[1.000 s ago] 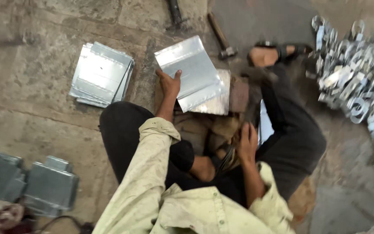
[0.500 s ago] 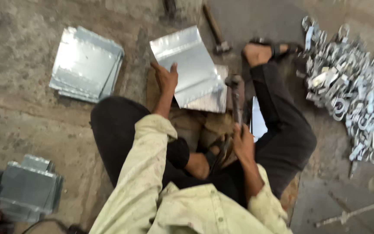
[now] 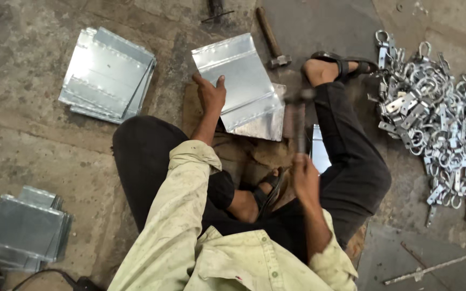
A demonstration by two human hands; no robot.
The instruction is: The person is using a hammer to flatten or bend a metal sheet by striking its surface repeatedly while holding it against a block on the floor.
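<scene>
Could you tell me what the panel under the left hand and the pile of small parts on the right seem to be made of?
The panel looks like thin galvanised or zinc-coated sheet steel: bright silver-grey, reflective, with folded ridges. The small parts look like plated steel rings and brackets, equally shiny. The exact alloy or coating cannot be told.

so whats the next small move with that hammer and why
Probably bring the blurred wooden-handled hammer down on the right edge of the shiny bent sheet-metal panel. The right hand holds it raised over that edge, and the left hand presses the panel's left edge flat.
</scene>
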